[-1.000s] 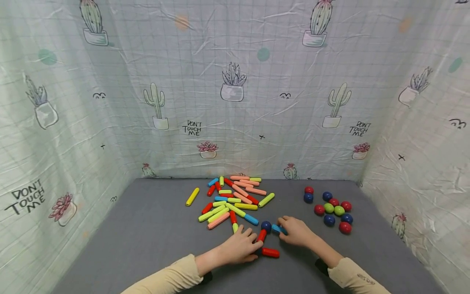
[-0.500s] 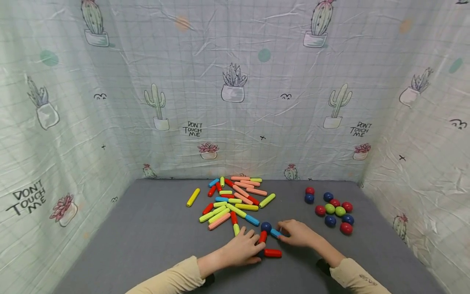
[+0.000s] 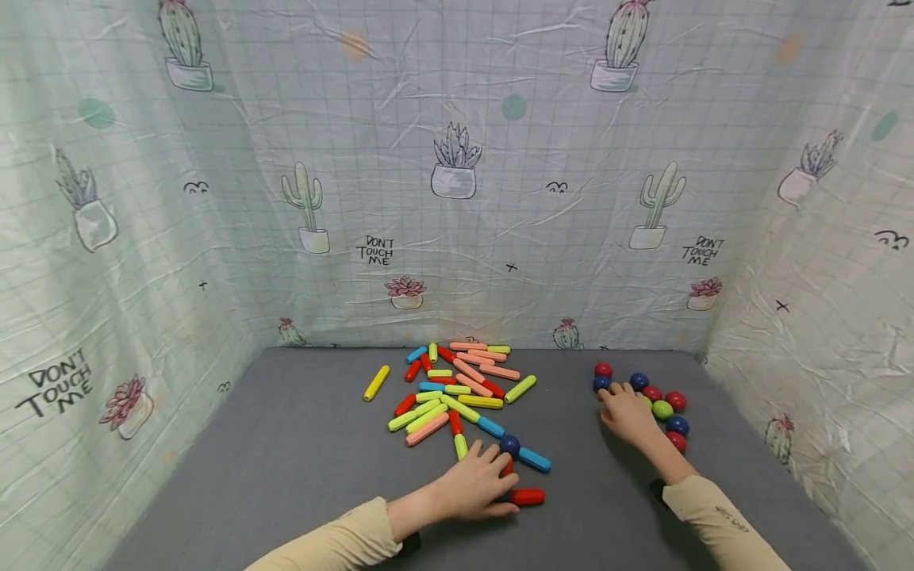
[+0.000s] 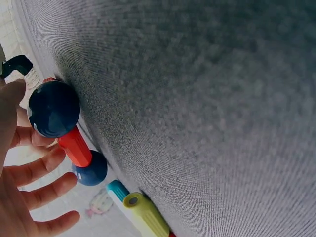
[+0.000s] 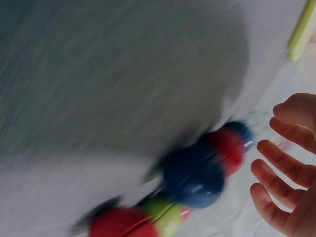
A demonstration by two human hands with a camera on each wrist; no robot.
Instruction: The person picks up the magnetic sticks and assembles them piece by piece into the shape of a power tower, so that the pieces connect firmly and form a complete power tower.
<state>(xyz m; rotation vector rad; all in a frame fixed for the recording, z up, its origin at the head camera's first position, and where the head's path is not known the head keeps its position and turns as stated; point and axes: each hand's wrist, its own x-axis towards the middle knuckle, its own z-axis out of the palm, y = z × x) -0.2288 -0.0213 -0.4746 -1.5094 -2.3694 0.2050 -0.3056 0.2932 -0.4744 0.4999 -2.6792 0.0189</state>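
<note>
My left hand [image 3: 474,484] rests at a small assembly of plastic building sticks and balls. Its thumb and index finger lie on either side of the lower blue ball [image 4: 53,108], fingers spread and fairly straight. From that ball one red stick [image 3: 528,497] points right, while another red stick [image 4: 75,148] leads to the upper blue ball [image 3: 510,446]. A blue stick [image 3: 535,459] meets the upper ball on its right. Over at the ball group, my right hand [image 3: 628,412] hovers with loosely bent fingers, holding nothing, close to a blue ball [image 3: 603,384] and a red ball [image 3: 603,369].
Several loose sticks, including a yellow stick [image 3: 481,402] and a pink stick [image 3: 427,428], lie behind the left hand. Beside the right hand are more balls, such as a green ball [image 3: 662,410]. A patterned curtain [image 3: 457,262] encloses the grey table [image 3: 300,444].
My right hand let go of the blue stick, now at the upper blue ball, and moved right to the balls. The assembly shifted slightly; my left hand's thumb stretched further right.
</note>
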